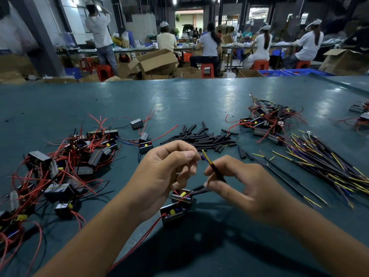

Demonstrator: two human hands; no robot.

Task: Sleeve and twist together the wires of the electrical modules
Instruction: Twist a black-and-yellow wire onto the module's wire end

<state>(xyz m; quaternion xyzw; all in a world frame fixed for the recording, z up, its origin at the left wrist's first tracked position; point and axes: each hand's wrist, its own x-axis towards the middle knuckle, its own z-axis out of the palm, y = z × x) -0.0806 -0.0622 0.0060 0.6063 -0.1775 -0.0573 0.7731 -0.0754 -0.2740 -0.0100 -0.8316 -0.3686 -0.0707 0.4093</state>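
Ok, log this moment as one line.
step: joining wires | left hand: pinches wire tips | right hand: holds black cable | modules: on table below hands | sleeves: piled beyond

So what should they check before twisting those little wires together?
1. Left hand pinches the wire ends: ok.
2. Right hand grips the black cable: ok.
3. Yellow wire sticks out of the cable: ok.
4. Bare tips lined up: cannot tell, blurred.
5. Sleeve already on the wire: cannot tell.
6. Spare black sleeves lie on the table within reach: ok.
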